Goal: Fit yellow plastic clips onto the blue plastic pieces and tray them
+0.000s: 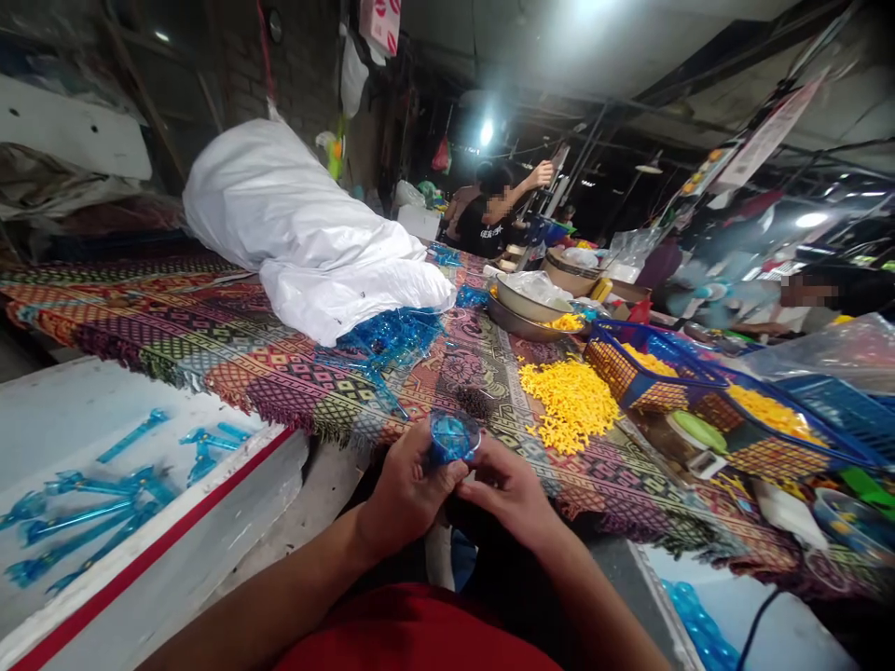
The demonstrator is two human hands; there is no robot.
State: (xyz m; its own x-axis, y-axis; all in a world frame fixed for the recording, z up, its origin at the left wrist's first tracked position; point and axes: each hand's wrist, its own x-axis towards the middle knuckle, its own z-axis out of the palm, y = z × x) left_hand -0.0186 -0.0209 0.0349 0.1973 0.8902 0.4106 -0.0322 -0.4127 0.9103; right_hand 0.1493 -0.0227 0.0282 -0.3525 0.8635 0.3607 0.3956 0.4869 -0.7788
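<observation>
Close in front of me, at the table's near edge, I hold a clear blue plastic piece [454,436] with a round end facing up. My left hand [412,485] is closed around its left side, the thumb across the front. On its other side, the fingers of my right hand [507,485] grip the piece; part of them is hidden behind it. Just beyond lies a small heap of dark bits [474,403]. To the right of that spreads a pile of small yellow plastic parts [570,401].
A big white sack [314,233] spills blue plastic parts [398,337] onto the patterned cloth [280,373]. Blue baskets [650,359] of yellow parts and metal bowls [524,312] stand right. A white box [230,513] at lower left holds long blue pieces. People sit farther back.
</observation>
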